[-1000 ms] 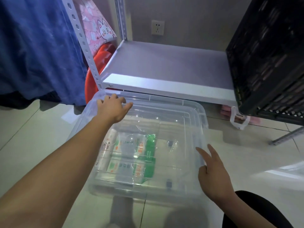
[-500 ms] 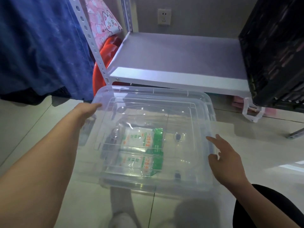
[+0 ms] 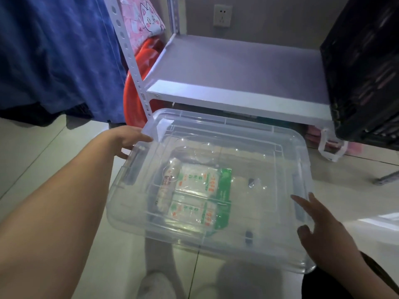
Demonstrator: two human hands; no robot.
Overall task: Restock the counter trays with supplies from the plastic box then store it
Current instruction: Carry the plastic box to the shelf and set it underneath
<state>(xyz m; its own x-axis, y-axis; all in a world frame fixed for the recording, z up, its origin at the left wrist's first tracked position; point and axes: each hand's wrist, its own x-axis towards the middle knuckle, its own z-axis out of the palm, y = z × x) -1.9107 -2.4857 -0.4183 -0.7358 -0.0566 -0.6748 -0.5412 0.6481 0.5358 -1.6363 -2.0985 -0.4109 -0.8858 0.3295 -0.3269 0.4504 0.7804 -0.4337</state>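
A clear plastic box (image 3: 259,147) with its lid on sits low in front of a white shelf (image 3: 237,72). Through the lid I see green-and-white supply packets (image 3: 200,190) lying at the box's left-centre. My left hand (image 3: 127,141) grips the box's left rim near the far corner, fingers over the edge and thumb beneath. My right hand (image 3: 319,229) is at the near right side, fingers spread against the lid's edge. No counter trays are in view.
A black slatted crate (image 3: 362,72) fills the shelf's right end. Blue cloth (image 3: 54,50) hangs at the left, with a red basin (image 3: 133,100) behind the shelf post. A white bag handle (image 3: 330,147) lies under the shelf. My shoe (image 3: 151,285) is on the tiled floor below.
My left hand left the lid's top and moved to the box's left rim, taking hold there. The box has come nearer to me, and my right hand stayed by its right side.
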